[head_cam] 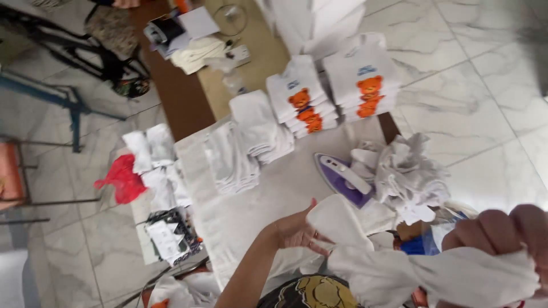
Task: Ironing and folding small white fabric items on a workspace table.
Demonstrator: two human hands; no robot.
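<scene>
Two hands on one white garment [399, 268]: my right hand [505, 231] is nearest the camera at the lower right, its fingers closed in a fist around one bunched end, and my left hand [297, 231] holds the other end, fingers pinched narrow on a fold above the padded bench [240, 211]. The cloth hangs stretched between them, just over the near edge of the bench.

To do this well, I judge I should keep the tension even, shake the bunch loose from my right fist, and lay the piece flat with its seams squared before any pressing.

Just beyond my hands, a purple iron [342, 178] lies on the bench, touching a crumpled heap [408, 171] of white cloth to its right. I would keep the sleeve clear of its soleplate; whether it is hot I cannot tell.

Farther on stand folded white stacks [245, 142], then two piles of shirts [337, 88] with orange bear prints. To the left, on the floor, lie a red bag [123, 179] and loose white pieces.
</scene>
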